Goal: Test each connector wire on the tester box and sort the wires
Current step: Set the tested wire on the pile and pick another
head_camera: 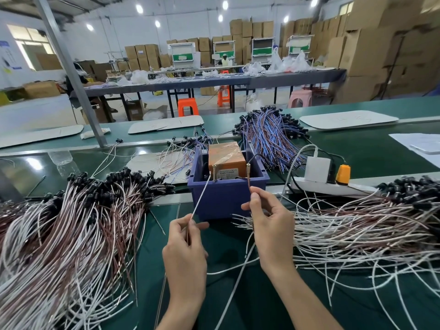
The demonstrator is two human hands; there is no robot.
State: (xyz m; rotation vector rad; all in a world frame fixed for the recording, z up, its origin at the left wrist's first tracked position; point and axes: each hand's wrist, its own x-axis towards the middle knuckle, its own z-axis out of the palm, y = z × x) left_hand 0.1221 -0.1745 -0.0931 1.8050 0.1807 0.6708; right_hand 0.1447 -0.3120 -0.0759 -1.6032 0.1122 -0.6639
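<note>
my left hand pinches the white lead, my right hand the brown lead, tips at the screws on the tester box; i'd press both tips on firmly, steady.

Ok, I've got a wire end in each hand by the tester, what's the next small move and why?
Probably ease the left hand forward so the white wire tip meets the left post: the brown wire in the right hand seems on the right post, white looks just short.
</note>
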